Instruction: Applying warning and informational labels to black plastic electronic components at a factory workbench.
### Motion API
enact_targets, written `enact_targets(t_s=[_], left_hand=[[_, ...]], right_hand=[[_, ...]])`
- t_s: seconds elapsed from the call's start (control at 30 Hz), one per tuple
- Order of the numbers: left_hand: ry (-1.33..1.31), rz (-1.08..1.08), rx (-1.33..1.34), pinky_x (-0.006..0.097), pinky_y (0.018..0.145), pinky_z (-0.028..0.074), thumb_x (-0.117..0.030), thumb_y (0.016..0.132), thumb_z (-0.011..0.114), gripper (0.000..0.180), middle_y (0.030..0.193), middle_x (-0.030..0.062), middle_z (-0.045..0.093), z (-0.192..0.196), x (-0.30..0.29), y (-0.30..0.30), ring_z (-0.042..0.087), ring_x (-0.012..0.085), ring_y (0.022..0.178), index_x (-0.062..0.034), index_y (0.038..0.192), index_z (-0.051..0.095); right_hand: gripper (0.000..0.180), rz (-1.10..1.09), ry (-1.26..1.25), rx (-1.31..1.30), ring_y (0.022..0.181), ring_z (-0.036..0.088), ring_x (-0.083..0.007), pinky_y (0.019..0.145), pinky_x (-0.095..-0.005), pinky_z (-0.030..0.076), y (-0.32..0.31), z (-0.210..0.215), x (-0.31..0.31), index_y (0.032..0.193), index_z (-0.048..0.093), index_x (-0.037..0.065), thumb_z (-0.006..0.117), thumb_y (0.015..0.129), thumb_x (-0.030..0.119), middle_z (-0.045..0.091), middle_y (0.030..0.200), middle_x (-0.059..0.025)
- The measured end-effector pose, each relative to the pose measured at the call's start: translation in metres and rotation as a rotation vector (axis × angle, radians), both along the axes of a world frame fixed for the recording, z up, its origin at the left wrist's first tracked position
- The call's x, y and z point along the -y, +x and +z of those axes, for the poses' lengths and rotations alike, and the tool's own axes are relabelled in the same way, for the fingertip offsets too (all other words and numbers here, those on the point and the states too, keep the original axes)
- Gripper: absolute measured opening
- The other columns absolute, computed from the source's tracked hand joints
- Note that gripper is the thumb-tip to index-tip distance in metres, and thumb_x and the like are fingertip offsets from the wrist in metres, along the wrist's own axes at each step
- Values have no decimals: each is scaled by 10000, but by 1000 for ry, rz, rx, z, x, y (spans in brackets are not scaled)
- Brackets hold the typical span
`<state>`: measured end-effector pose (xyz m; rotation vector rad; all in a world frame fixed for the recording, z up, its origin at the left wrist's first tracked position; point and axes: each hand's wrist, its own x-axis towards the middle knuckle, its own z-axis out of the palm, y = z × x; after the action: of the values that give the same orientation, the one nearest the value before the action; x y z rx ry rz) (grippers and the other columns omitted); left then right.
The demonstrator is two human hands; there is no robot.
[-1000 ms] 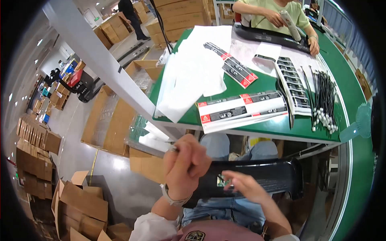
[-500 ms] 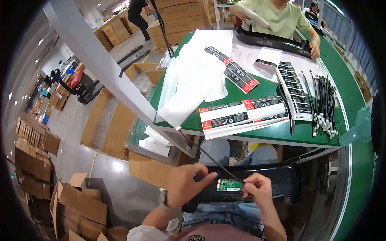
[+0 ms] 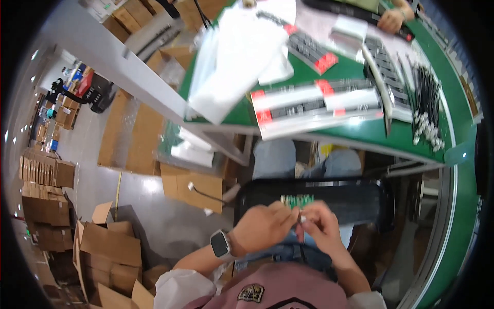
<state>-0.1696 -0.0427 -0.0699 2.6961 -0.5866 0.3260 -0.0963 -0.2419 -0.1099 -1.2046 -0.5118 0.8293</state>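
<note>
A long black plastic housing point(image 3: 355, 202) lies across my lap, a small green circuit board point(image 3: 294, 200) set in it. Just below the board, my left hand point(image 3: 265, 225) and my right hand point(image 3: 321, 224) meet, thumbs and fingertips closed. Between them shows a small white connector point(image 3: 302, 219), pinched by the right hand. A black cable point(image 3: 208, 195) sticks out to the left from behind my left hand, with another white plug point(image 3: 191, 186) at its loose end. The left fingers close around the cable; its middle stretch is hidden by the hand.
Beyond my lap stands a green table point(image 3: 355, 129) with warning-label sheets point(image 3: 309, 107), white paper point(image 3: 231, 62) and a bundle of black cables with white plugs point(image 3: 427, 113). Across it, a co-worker's hand point(image 3: 391, 20) rests on another black housing. Cardboard boxes point(image 3: 110, 252) stand at left.
The cable was stretched from over the table's edge to my right hand; now its far end hangs left of my hands. My left hand has moved right and closed beside the right. The view has tilted down.
</note>
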Motion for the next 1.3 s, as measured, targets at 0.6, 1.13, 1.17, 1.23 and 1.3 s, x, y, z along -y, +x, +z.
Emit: enact_targets(t_s=[0.6, 1.13, 1.17, 1.23, 1.3], left_hand=[[-184, 275, -244, 364, 526, 466, -139, 807, 652, 59, 679, 48, 548, -83, -23, -2, 612, 240, 629, -107, 856, 659], [229, -8, -206, 311, 518, 467, -85, 684, 637, 82, 669, 27, 502, -91, -25, 38, 588, 177, 622, -78, 746, 584], [234, -12, -197, 311, 518, 467, -85, 684, 637, 82, 669, 27, 502, -88, -24, 40, 588, 177, 622, -78, 746, 584], [318, -50, -206, 312, 496, 456, -105, 703, 638, 133, 658, 23, 491, -86, -24, 46, 575, 164, 601, -65, 828, 617], [300, -145, -101, 311, 483, 448, -117, 716, 639, 186, 654, 21, 486, -83, -29, 53, 567, 158, 593, -57, 892, 628]], right_hand=[[507, -100, -584, 438, 589, 674, -297, 523, -387, 513, -2, -32, -27, 1299, 450, 89, 680, 850, 38, 641, 664, -102], [417, -236, -931, 963, 638, 677, -320, 573, -403, 549, 18, -76, -6, 1241, 565, 7, 674, 864, 148, 662, 889, -158], [417, -247, -930, 967, 638, 677, -320, 573, -403, 549, 19, -74, -6, 1241, 565, 7, 674, 864, 148, 662, 889, -158], [428, -207, -947, 1033, 648, 675, -295, 564, -387, 550, 21, -74, -7, 1243, 551, -31, 655, 859, 128, 635, 885, -144], [433, -193, -935, 1057, 657, 670, -291, 561, -383, 550, 22, -69, -8, 1240, 545, -52, 644, 856, 119, 619, 881, -146]])
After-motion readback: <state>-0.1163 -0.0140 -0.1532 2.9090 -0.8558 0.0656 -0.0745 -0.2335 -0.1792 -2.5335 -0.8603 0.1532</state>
